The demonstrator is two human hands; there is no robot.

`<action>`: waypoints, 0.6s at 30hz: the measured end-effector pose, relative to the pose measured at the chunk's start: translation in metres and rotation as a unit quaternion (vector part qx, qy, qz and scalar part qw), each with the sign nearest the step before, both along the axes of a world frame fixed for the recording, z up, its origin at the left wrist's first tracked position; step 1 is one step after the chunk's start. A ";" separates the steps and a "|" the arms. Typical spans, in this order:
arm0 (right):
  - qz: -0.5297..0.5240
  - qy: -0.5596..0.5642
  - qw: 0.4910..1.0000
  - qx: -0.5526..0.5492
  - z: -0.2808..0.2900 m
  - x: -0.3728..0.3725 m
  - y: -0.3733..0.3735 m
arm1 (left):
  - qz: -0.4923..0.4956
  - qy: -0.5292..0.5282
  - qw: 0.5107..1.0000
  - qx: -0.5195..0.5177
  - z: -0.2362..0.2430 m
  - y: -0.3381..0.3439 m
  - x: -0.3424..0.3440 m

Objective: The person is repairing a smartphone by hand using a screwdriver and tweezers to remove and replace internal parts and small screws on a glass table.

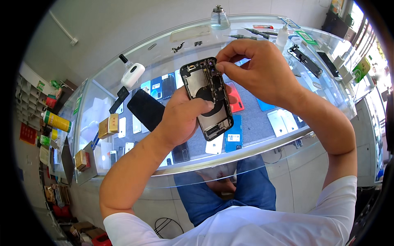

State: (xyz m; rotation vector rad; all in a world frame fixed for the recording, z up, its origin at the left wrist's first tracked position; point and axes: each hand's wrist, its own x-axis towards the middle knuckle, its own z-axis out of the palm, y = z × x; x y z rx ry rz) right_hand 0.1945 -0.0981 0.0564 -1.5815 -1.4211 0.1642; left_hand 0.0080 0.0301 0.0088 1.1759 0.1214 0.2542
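Note:
An opened phone body [217,119] with its inner parts exposed is tilted upright over the glass counter, gripped by my left hand [180,115]; the thumb lies across its middle and fingers wrap behind it. My right hand [258,69] has thumb and forefinger closed at the phone's upper right corner; whatever sits between those fingertips is hidden. Left of the phone, a dark screen panel [145,108] lies on the glass, near a small black part [119,99] and a white rounded device [132,75].
The glass display counter [102,78] shows several phones beneath it. On top are a liquid jar [219,19], tweezers [240,37], a squeeze bottle [282,37], a long dark assembly [305,61] and small boxes [108,127]. A yellow can [57,121] stands at far left.

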 end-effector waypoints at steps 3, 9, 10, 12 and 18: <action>0.014 0.030 0.999 0.008 0.000 -0.006 -0.002 | 0.006 0.005 0.999 0.035 -0.001 -0.007 0.000; 0.003 -0.001 1.000 -0.015 0.002 -0.011 -0.002 | 0.020 -0.006 0.995 0.099 -0.001 -0.014 -0.002; 0.005 -0.007 1.000 -0.005 0.002 -0.010 -0.003 | 0.021 -0.004 0.994 0.106 0.000 -0.015 -0.002; 0.009 -0.018 1.000 0.017 -0.002 -0.009 -0.002 | 0.026 0.004 0.991 0.128 0.002 -0.017 -0.003; 0.011 0.035 0.998 0.042 -0.005 -0.014 -0.002 | 0.078 -0.004 0.971 0.225 0.003 -0.031 -0.005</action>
